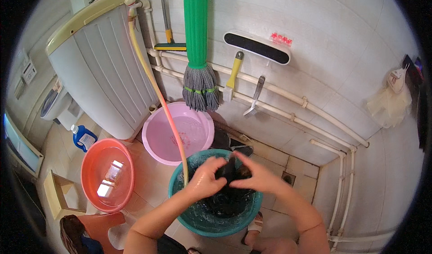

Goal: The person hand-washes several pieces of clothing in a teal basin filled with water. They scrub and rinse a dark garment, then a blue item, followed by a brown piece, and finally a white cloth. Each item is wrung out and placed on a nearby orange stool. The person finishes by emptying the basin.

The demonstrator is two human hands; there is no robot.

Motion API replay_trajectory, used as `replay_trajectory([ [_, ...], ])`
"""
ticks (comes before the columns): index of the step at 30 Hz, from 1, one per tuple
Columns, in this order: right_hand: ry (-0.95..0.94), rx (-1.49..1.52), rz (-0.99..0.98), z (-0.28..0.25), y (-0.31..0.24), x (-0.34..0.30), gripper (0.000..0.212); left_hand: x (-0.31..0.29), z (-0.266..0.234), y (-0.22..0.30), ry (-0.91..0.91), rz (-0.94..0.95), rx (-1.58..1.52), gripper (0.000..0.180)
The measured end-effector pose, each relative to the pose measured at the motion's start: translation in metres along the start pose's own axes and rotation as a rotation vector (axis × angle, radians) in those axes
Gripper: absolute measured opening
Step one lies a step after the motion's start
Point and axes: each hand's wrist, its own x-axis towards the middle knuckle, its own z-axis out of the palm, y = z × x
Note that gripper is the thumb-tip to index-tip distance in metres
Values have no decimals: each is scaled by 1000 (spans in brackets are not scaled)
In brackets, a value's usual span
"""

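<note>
Dark wet cloth [224, 201], perhaps a garment, lies in a teal basin [198, 226] with water and some suds. Above the basin's far half, my left hand [207, 179] has its fingers curled on a raised part of this cloth. Facing it, my right hand [256, 175] grips the same bunched part from the other side, with thumb and fingers around it. A yellowish hose [173, 123] runs down from the tap and ends inside the basin beside my left hand. The cloth's full shape is hidden by the water and my hands.
A pink basin [153, 141] stands just beyond, and an orange basin [85, 177] of water sits left, near a blue bottle [84, 137]. Behind them rises a washing machine [96, 69]. A green-sleeved mop [195, 29] and brushes [232, 76] hang on the wall. A floor drain [288, 178] lies right.
</note>
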Motion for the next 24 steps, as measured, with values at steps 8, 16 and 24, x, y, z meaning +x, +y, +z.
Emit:
replay_trajectory([
  [8,-102,-698,197,115,145,-5,47,-80,95,-129,87,-212,455,63],
  [16,-387,-1258,-43,188,249,-13,31,-125,140,-208,-397,-811,564,86],
  [24,-50,-197,705,194,293,34,36,-116,140,-206,-215,-634,598,28],
])
